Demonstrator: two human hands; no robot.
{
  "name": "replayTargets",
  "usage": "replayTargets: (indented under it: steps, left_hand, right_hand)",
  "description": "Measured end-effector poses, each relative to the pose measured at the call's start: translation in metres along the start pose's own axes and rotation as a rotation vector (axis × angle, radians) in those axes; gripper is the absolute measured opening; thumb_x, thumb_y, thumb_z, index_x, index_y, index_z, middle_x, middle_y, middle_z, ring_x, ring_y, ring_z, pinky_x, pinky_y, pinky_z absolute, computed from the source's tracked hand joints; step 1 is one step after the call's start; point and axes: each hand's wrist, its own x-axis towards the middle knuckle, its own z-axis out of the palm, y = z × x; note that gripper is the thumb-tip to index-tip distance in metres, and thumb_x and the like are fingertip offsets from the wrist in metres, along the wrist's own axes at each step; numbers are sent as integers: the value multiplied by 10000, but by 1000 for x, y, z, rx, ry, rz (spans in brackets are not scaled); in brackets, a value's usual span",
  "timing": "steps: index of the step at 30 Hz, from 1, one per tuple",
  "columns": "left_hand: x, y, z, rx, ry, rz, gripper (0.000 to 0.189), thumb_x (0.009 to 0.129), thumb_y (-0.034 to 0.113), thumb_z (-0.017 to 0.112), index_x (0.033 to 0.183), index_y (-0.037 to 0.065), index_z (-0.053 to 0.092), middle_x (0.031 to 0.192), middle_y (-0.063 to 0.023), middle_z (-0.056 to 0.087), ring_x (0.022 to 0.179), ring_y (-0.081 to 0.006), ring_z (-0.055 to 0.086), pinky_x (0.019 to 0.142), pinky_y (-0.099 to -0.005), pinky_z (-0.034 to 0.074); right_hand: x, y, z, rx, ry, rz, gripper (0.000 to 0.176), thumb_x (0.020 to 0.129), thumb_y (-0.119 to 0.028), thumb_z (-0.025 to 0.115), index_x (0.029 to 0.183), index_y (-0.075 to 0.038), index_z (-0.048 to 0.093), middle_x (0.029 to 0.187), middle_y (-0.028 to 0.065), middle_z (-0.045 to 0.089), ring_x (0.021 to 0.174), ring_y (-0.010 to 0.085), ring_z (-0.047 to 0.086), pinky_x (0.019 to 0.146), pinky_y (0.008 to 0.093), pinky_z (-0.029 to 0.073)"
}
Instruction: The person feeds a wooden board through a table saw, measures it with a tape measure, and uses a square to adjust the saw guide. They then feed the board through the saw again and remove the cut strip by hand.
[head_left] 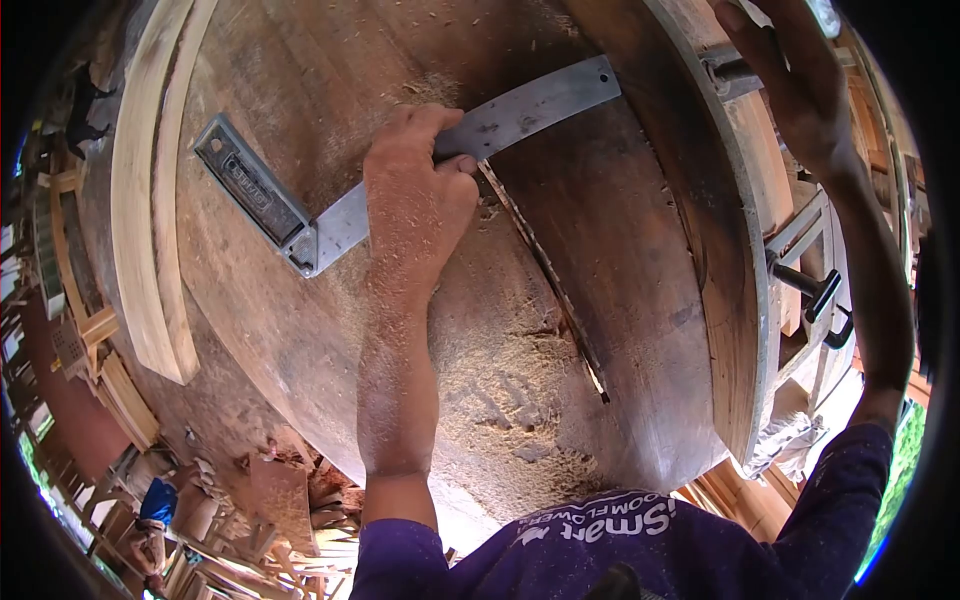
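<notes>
My left hand point(415, 185) is closed round the metal blade of a try square point(545, 103), which lies across the dusty wooden surface. The square's handle point(255, 190) rests to the left of my hand. From just below the blade, a narrow slot with pale, rough edges point(545, 270) runs down and to the right. My right hand point(790, 80) is raised at the top right, near a metal clamp part, with its fingers apart and nothing visible in them.
Pale wooden strips point(150, 200) lie along the left side. Sawdust point(500, 400) covers the lower middle of the wooden surface point(620, 230). Black clamp handles point(810, 290) stick out beyond the right edge. Scrap wood point(280, 500) lies at the lower left.
</notes>
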Motion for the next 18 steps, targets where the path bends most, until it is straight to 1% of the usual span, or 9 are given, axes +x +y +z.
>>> replayTargets:
  steps: [4, 6, 8, 10, 11, 14, 15, 16, 18]
  left_hand:
    - [-1, -1, 1, -3, -8, -42, 355, 683, -75, 705, 1024, 15, 665, 1000, -165, 675, 965, -309, 663, 846, -366, 494]
    - [0, -2, 1, 11, -11, -31, 354, 686, -70, 704, 1026, 18, 662, 1001, -164, 675, 965, -312, 662, 840, -372, 495]
    - [1, -4, 0, 24, -10, -25, 352, 689, -66, 703, 1027, 22, 659, 1002, -163, 675, 964, -315, 660, 833, -378, 496]
    - [-1, -4, 2, 65, 1, 2, 342, 702, -52, 702, 1031, 26, 651, 1005, -161, 676, 961, -322, 659, 822, -390, 497]
    - [-1, -4, 3, 64, 0, -6, 342, 702, -52, 702, 1031, 26, 651, 1005, -161, 676, 961, -322, 659, 822, -390, 497]
    - [-1, -5, 4, 80, 4, -3, 337, 711, -44, 698, 1035, 31, 647, 1006, -158, 677, 959, -322, 658, 814, -398, 497]
    - [-1, -6, 4, 90, 9, 15, 333, 712, -46, 694, 1032, 34, 648, 1004, -157, 678, 955, -320, 658, 813, -397, 497]
    - [-2, -7, 4, 100, 13, 33, 330, 714, -49, 689, 1030, 36, 649, 1002, -156, 678, 952, -318, 659, 812, -396, 497]
    - [-2, -5, 3, 73, -10, -3, 331, 715, -50, 687, 1032, 37, 650, 1000, -154, 678, 950, -317, 659, 810, -396, 498]
  right_hand:
    - [0, -14, -6, -88, 9, -23, 359, 942, -84, 602, 1285, -24, 514, 1328, 167, 509, 1295, 261, 449, 1047, 382, 351]
    - [0, -17, -15, -238, -42, 63, 353, 913, -75, 639, 1249, -26, 543, 1345, 171, 500, 1299, 272, 444, 1056, 393, 339]
    - [-4, -5, -20, -272, 81, -19, 263, 940, -183, 612, 1142, -14, 616, 1162, 184, 625, 1157, 289, 570, 975, 423, 430]
    - [-15, 45, -63, -510, -381, -336, 511, 934, -241, 563, 1421, -133, 456, 1489, 140, 411, 1375, 319, 390, 1132, 486, 302]
    - [-16, 55, -73, -598, -508, -468, 515, 983, -357, 473, 1421, -89, 445, 1486, 145, 413, 1378, 328, 387, 1137, 465, 294]
    - [-25, 75, -87, -724, -704, -528, 472, 1012, -326, 438, 1425, -100, 440, 1497, 145, 400, 1388, 330, 374, 1113, 453, 330]
    - [-25, 87, -84, -787, -646, -615, 426, 1032, -289, 407, 1415, -108, 445, 1403, 129, 497, 1274, 321, 500, 1009, 453, 429]
    - [-22, 82, -79, -784, -647, -615, 426, 1032, -289, 407, 1415, -108, 445, 1403, 129, 497, 1274, 321, 500, 1009, 453, 429]
    - [-9, 62, -61, -869, -409, -681, 310, 978, -327, 538, 1216, -137, 595, 894, 52, 706, 764, 203, 677, 678, 347, 544]
